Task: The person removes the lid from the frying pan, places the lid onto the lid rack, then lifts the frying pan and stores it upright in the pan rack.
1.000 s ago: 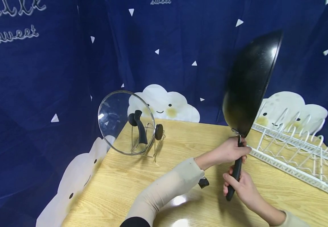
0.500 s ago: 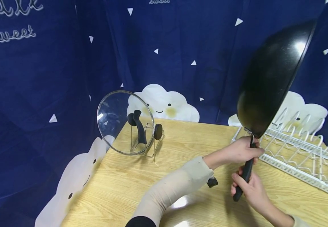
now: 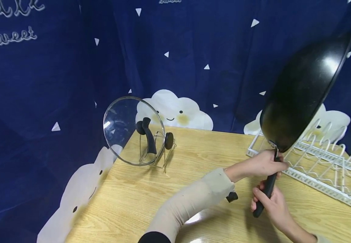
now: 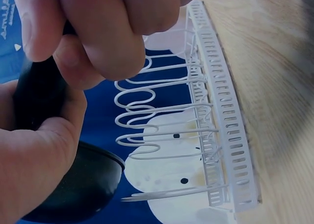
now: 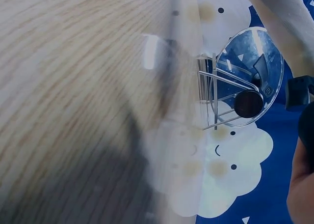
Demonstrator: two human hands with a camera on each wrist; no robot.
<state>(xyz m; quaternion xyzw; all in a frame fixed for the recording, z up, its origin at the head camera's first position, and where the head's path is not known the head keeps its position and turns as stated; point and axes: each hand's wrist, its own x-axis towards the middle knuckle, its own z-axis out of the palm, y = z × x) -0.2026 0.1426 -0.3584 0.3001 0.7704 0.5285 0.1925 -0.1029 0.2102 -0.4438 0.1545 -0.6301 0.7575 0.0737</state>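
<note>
A deep black wok [image 3: 306,91] is held up over the table, tilted to the right, its bowl upward and its black handle [image 3: 269,185] pointing down. My left hand [image 3: 268,163] grips the handle close to the bowl. Lower down, near the handle's end, my right hand [image 3: 272,204] holds it with fingers and thumb wrapped around. Just right of the hands stands a white wire dish rack [image 3: 315,179], overlapped by the wok in the head view. In the left wrist view the wok [image 4: 78,189] shows beyond the fingers, beside the rack [image 4: 223,96].
A glass lid [image 3: 123,128] with a black handle stands upright in a small wire holder [image 3: 164,162] at the table's back left. The wooden table [image 3: 126,202] ends at a dark blue curtain [image 3: 187,40] printed with clouds. A small black device [image 3: 231,196] shows under the left sleeve.
Both hands have carried the wok to the right, toward the rack, and it leans further right. The lid and its holder stay in place.
</note>
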